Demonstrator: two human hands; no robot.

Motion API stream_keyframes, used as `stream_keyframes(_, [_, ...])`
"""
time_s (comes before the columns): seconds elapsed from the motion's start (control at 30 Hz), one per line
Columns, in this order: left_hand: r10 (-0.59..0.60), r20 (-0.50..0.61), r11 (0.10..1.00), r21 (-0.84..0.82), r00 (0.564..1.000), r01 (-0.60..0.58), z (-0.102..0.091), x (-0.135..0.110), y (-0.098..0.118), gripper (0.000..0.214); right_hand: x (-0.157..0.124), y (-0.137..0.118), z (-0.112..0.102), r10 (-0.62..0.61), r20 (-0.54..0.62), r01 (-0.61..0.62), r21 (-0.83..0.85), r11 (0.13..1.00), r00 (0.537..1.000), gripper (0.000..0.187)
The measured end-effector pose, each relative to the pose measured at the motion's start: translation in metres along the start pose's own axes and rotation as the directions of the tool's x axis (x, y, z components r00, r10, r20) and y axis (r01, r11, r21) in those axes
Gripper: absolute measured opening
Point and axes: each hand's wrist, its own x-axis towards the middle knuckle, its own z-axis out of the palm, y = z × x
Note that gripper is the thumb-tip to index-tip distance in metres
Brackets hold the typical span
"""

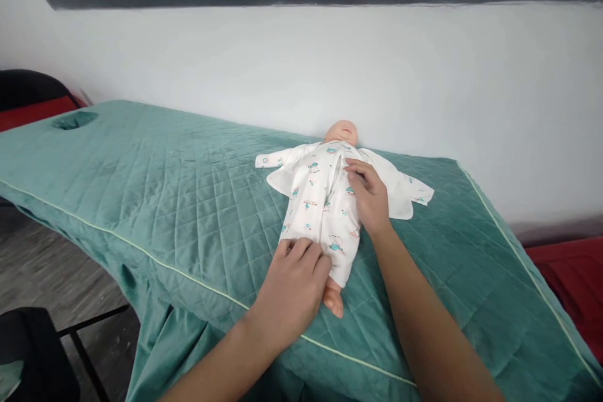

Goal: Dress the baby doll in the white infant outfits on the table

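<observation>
A baby doll [343, 132] lies on its back, head toward the wall and feet toward me. It wears a white baby romper [308, 201] with small teal prints, its sleeves spread out to both sides. The front of the garment parts in a narrow slit at the chest. With thumb and fingers together, my right hand [371, 196] pinches the cloth beside that slit. My left hand [299, 279] curls its fingers over the lower leg of the romper and hides the doll's foot there. The other bare foot [333, 298] pokes out of its leg opening.
Under the doll is a bed with a green quilted cover [188, 201], with a face hole [75, 120] at the far left. A white wall [188, 63] runs behind it. A black chair [38, 352] stands at lower left; something red [572, 282] is at right.
</observation>
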Motion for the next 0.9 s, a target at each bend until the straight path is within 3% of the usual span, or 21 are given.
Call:
stream_keyframes(0.2, [0.108, -0.123, 0.980, -0.151, 0.986, -0.127, -0.013, -0.009, 0.010, 0.013, 0.000, -0.001, -0.001, 0.025, -0.007, -0.024, 0.081, 0.996, 1.000, 0.009])
stream_keyframes(0.33, [0.113, -0.176, 0.973, -0.179, 0.978, -0.145, -0.018, -0.012, 0.011, 0.015, 0.001, 0.002, -0.002, -0.010, 0.004, 0.010, -0.013, 1.000, 1.000, 0.011])
stream_keyframes(0.5, [-0.014, -0.113, 0.997, -0.076, 0.994, 0.005, -0.006, -0.019, 0.008, 0.020, 0.000, 0.005, -0.001, -0.044, 0.079, 0.050, -0.088, 0.995, 0.996, 0.017])
stream_keyframes(0.67, [-0.189, -0.142, 0.980, 0.029, 0.972, 0.195, 0.009, -0.022, 0.010, 0.017, -0.002, 0.005, 0.000, -0.034, 0.101, 0.044, -0.101, 0.994, 0.994, 0.021])
stream_keyframes(0.9, [-0.157, -0.255, 0.988, -0.048, 0.954, 0.150, 0.004, -0.023, 0.012, 0.014, -0.001, 0.006, -0.001, -0.056, 0.095, 0.067, -0.117, 0.991, 0.994, 0.022])
